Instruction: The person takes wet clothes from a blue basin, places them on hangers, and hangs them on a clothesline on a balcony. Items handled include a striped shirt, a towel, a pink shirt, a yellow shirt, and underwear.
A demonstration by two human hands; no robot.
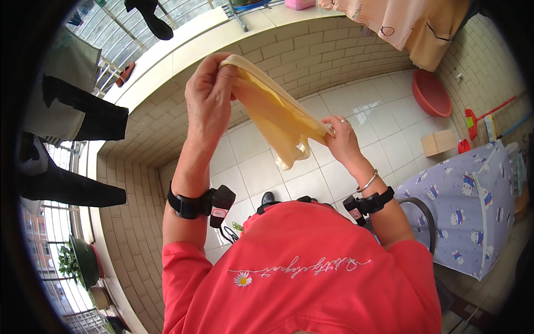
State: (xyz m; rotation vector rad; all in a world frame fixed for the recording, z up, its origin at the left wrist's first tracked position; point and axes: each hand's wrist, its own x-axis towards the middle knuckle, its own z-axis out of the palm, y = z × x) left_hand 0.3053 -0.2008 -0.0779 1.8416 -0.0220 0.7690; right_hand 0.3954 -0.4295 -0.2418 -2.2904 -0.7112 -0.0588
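Observation:
A thin yellow cloth garment [271,110] is stretched between my two hands, above the tiled floor. My left hand [210,89], raised higher, pinches one end of its pale, thick edge between thumb and fingers. At the lower right, my right hand [343,140] grips the other end; a ring and a bangle show on that side. The garment's lower part hangs in folds, with a small gap near the bottom. Its exact kind cannot be told. Several fingertips are hidden behind the cloth.
Dark clothes [100,190] hang at the left by a barred window. Peach clothing [434,46] hangs at the upper right. A red basin [431,94] leans by the brick wall. A wooden box [439,142] and a purple patterned cover [454,208] stand at the right. Potted plants [71,261] line the ledge.

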